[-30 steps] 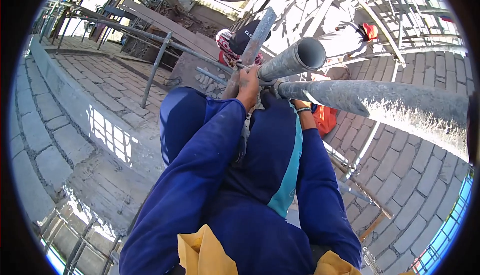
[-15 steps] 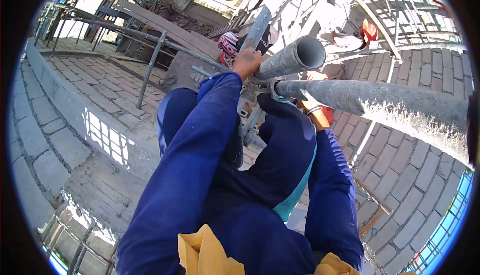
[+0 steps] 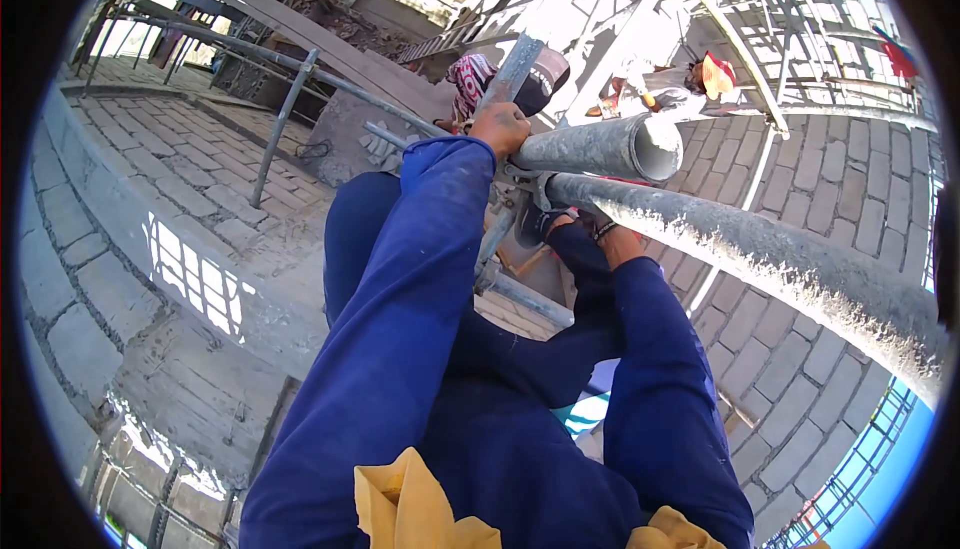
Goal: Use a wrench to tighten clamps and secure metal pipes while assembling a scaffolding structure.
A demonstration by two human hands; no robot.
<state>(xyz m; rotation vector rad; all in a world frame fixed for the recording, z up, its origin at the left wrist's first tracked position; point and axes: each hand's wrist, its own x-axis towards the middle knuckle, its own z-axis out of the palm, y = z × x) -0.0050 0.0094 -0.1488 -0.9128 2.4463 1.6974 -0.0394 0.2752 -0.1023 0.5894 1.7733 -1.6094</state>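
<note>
Grey pole (image 3: 512,71), likely stiff and heavy, rises beside the open-ended pipe (image 3: 580,147); its shaft, where my left hand (image 3: 500,130) is curled round, suits gripping. My right hand (image 3: 606,232) is half-hidden near the long pipe (image 3: 760,247); I can't tell its grip.

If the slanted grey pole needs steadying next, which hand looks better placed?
Probably the left: the left hand is on the slanted grey pole, in plain view. The right hand sits lower in the picture, partly hidden near the long grey pipe.
</note>
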